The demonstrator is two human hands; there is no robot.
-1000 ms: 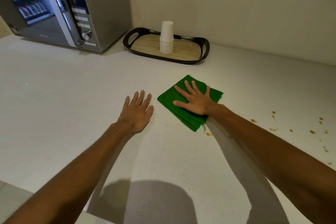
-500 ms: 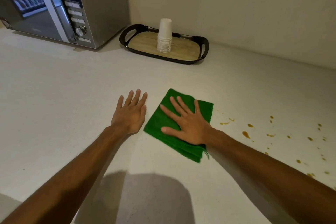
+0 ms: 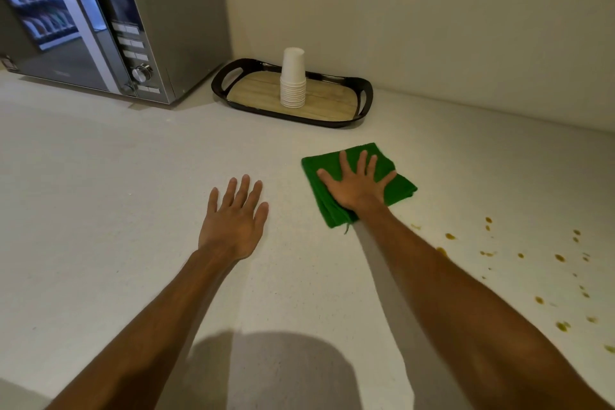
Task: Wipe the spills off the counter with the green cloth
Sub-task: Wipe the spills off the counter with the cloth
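Observation:
A folded green cloth point(image 3: 401, 183) lies flat on the white counter point(image 3: 133, 210), right of centre. My right hand point(image 3: 354, 185) presses down on it with fingers spread. My left hand point(image 3: 234, 221) rests flat on the bare counter a little to the cloth's left, fingers apart, holding nothing. Several small brown-yellow spill drops point(image 3: 560, 257) dot the counter to the right of the cloth and my right forearm; the nearest drop point(image 3: 450, 236) sits just beyond the forearm.
A silver microwave point(image 3: 109, 33) stands at the back left. Beside it a black-rimmed tray point(image 3: 364, 100) holds a stack of white paper cups point(image 3: 293, 83). A plain wall runs along the back of the counter.
My right hand has slid the cloth away from me and to the right, towards the tray. My left hand has stayed flat on the counter.

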